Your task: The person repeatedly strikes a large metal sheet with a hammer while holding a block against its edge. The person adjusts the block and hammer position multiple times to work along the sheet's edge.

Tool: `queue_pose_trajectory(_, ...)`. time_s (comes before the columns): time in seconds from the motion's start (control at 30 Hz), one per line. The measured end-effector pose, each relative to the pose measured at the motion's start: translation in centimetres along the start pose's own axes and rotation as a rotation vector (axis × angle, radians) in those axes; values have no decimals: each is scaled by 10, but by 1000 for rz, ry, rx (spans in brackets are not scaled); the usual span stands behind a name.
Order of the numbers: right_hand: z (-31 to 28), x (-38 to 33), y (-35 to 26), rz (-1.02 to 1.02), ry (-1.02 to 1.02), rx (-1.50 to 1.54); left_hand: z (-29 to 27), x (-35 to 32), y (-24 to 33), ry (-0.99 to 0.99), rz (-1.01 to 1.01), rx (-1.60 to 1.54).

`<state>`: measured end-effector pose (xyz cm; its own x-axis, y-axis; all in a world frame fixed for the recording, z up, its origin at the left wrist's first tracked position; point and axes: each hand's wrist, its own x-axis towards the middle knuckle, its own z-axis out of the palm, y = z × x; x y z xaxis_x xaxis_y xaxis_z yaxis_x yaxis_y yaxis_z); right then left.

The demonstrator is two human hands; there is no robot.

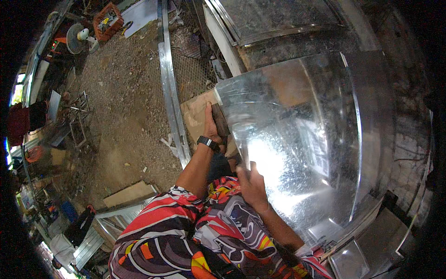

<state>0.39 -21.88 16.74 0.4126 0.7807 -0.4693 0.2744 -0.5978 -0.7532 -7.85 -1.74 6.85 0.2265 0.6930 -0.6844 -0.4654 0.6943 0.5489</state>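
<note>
A large shiny metal sheet [288, 121] lies to my right, its near-left edge running beside both hands. My left hand [212, 128], with a dark watch on the wrist, is closed on a dark brown block [220, 119] held against that edge. The thumb points away from me, and the other fingers are mostly hidden. Closer to my body, my right hand [253, 186] is closed at the same edge. A pale, narrow strip [247, 160] shows at its fingers, but glare hides what it is. A brown board [194, 111] lies beyond my left hand.
Long metal channels [170, 88] run along the gravelly ground to the left of the sheet. Wire mesh [193, 74] lies past them. At the far left stand a fan [76, 38] and an orange crate [108, 22]. A rough wall [411, 139] borders the right side.
</note>
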Motion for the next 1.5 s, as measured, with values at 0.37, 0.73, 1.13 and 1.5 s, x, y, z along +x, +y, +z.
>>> queue_pose_trajectory(0.37, -10, 14, -30, 18, 91, 336, 24, -6, 13, 1, 111, 78)
queue_pose_trajectory(0.73, -39, 49, -78, 130, 164, 522, 25, 22, 7, 82, 50, -70)
queue_pose_trajectory(1.13, -36, 67, -93, 227, 70, 571, 36, 18, 35, 92, 56, 21)
queue_pose_trajectory(1.5, -21, 72, -61, 339, -53, 484, 15, 43, 17, 85, 99, -79)
